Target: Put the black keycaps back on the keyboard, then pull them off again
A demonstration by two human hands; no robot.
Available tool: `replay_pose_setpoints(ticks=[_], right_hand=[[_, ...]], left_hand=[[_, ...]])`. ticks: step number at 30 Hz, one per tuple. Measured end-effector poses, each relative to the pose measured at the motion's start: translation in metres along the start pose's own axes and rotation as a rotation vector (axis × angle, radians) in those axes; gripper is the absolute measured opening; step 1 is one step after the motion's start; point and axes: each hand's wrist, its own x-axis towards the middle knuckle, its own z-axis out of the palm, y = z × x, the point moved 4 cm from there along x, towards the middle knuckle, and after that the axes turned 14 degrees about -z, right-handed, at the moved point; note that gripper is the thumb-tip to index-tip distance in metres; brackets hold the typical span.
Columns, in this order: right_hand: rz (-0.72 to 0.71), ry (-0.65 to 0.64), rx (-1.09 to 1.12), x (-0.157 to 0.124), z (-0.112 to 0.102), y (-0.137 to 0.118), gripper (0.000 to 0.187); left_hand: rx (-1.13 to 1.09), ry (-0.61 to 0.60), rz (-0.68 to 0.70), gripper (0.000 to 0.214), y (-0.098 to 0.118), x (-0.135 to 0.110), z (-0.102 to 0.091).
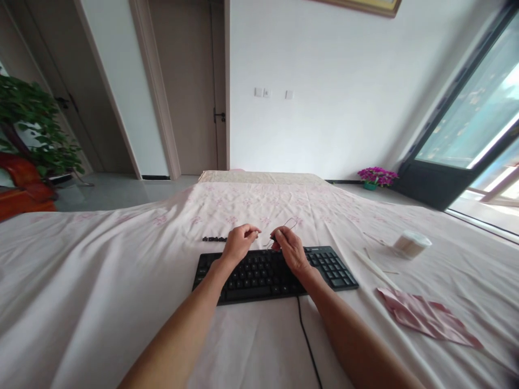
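A black keyboard [259, 273] lies across the cloth in front of me, and both hands are above its far edge. My left hand [239, 243] is closed in a pinch; whatever is between its fingertips is too small to make out. My right hand [290, 247], left of the number pad, pinches a thin bent wire [292, 220] that loops out above the fingers. A small dark piece shows at those fingertips, its kind unclear. Just behind the keyboard, a row of loose black keycaps [214, 239] sits partly hidden by my left hand.
A pink floral cloth [121, 281] covers the surface. To the right are a clear tub of cotton swabs [412, 244], several loose swabs and a crumpled pink cloth [430, 316]. The keyboard's black cable [306, 335] runs toward me between my forearms.
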Motion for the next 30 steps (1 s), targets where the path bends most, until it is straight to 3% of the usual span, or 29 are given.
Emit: replay_pose_setpoints(ticks=[3, 9, 19, 27, 30], right_hand=[[-0.033, -0.06, -0.026, 0.001, 0.001, -0.002, 0.04], [-0.105, -0.142, -0.04, 0.003, 0.006, -0.007, 0.034], [-0.317, -0.374, -0.108, 0.011, 0.028, -0.017, 0.025], [-0.186, -0.302, 0.0, 0.013, 0.023, -0.006, 0.027], [-0.205, -0.299, 0.014, 0.01, 0.024, -0.005, 0.026]], left_hand=[[0.081, -0.02, -0.002, 0.02, -0.007, -0.004, 0.01], [0.109, -0.06, -0.022, 0.023, -0.017, -0.005, 0.012], [0.361, -0.078, 0.051, 0.019, -0.013, -0.006, 0.014], [0.397, -0.19, 0.121, 0.02, -0.019, -0.008, 0.018], [0.413, -0.203, 0.123, 0.015, -0.02, -0.007, 0.02]])
